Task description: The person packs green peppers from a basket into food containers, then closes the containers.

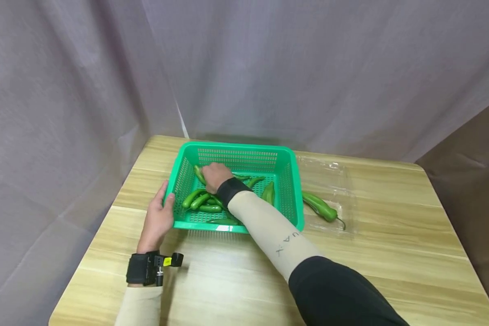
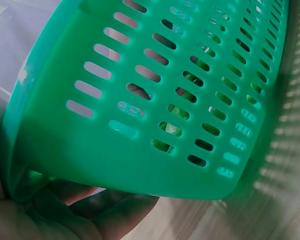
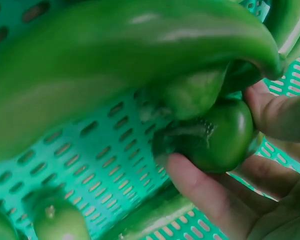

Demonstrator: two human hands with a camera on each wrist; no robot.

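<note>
Left hand (image 1: 158, 220) rests on the wood table (image 1: 391, 253), thumb & fingers wrapped round the front-left corner of the green basket (image 1: 287, 156); wrist view shows fingers (image 2: 115, 210) tucked under its slotted wall. Basket sits w/ long side across the table; several green peppers lie inside it. Right hand (image 1: 216, 175) is down in the basket's back-left part, fingers (image 3: 210, 192) & thumb curled round one pepper (image 3: 215, 137), a firm grip. That pepper's (image 1: 198, 174) long axis runs front-to-back, tip toward the far-left corner. Further right, outside the basket, a lone pepper (image 1: 319, 207) lies on a clear plastic tray (image 1: 334, 170), stem toward the front-right.
</note>
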